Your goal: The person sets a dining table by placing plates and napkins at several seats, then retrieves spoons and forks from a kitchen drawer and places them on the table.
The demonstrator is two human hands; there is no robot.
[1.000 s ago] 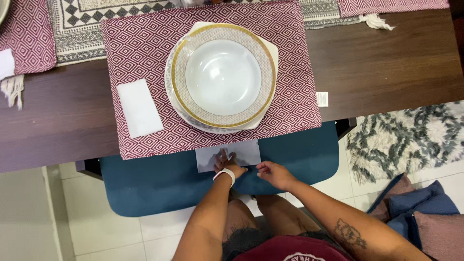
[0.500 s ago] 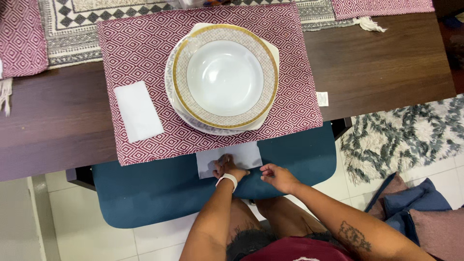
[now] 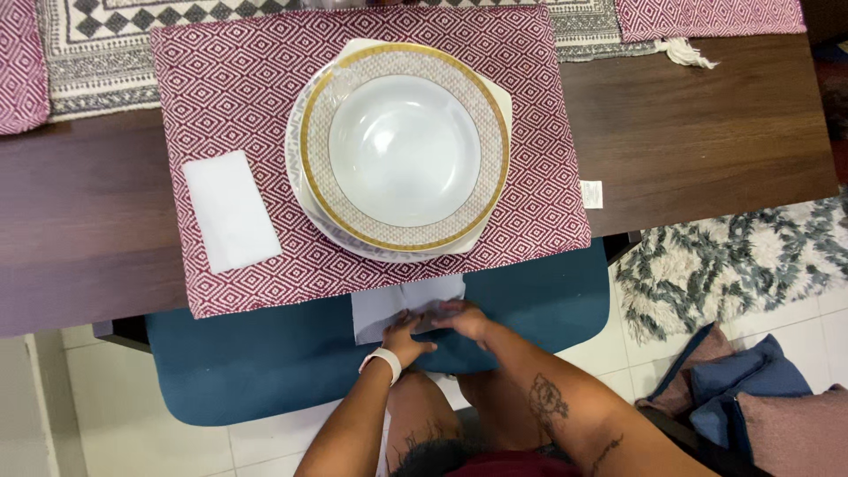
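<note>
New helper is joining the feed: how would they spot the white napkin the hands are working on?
Find the teal chair seat below the dark wooden table. The flat white paper napkin lies on it under both hands, unlike the folded white napkin on the red placemat.

glossy ceramic bowl [image 3: 405, 150] (gilt-rimmed), woven placemat [image 3: 221, 88]

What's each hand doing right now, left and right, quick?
Left hand: pressed flat on the white folded paper napkin on the teal chair seat; grip cannot be told.
Right hand: on the same napkin; grip cannot be told.
</note>
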